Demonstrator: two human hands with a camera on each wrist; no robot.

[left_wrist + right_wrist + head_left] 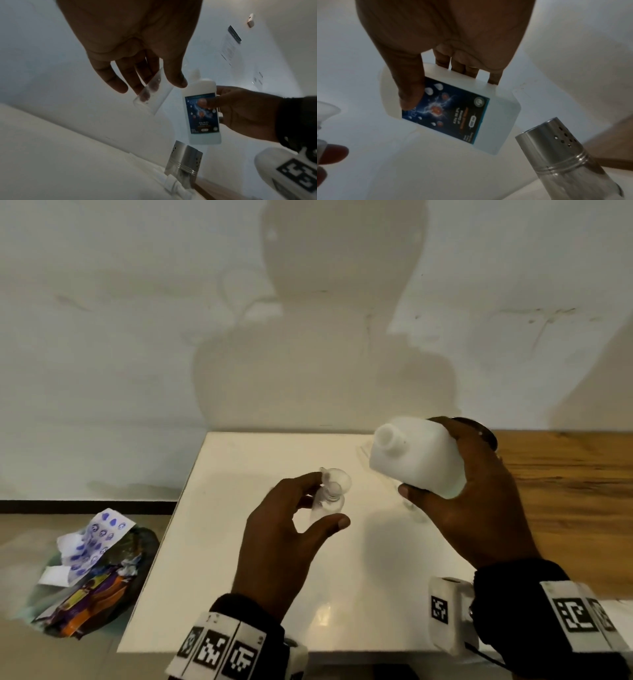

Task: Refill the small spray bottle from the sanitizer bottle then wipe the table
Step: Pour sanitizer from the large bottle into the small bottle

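Observation:
My left hand (323,501) holds the small clear spray bottle (325,510) upright above the white table (239,559), pinched between thumb and fingers. A clear funnel (337,479) sits in its neck. My right hand (428,460) grips the white sanitizer bottle (397,453), which is tilted with its neck pointing left, above and right of the funnel. No liquid stream shows. In the left wrist view the fingers (145,86) lie behind the clear bottle (154,98). In the right wrist view the thumb presses the blue label of the sanitizer bottle (453,111).
A steel-topped glass shaker (183,162) stands on the table under my right hand, beside some white cloth or paper (171,184). A wooden surface (565,491) adjoins the table on the right. A bag of rubbish (92,573) lies on the floor to the left.

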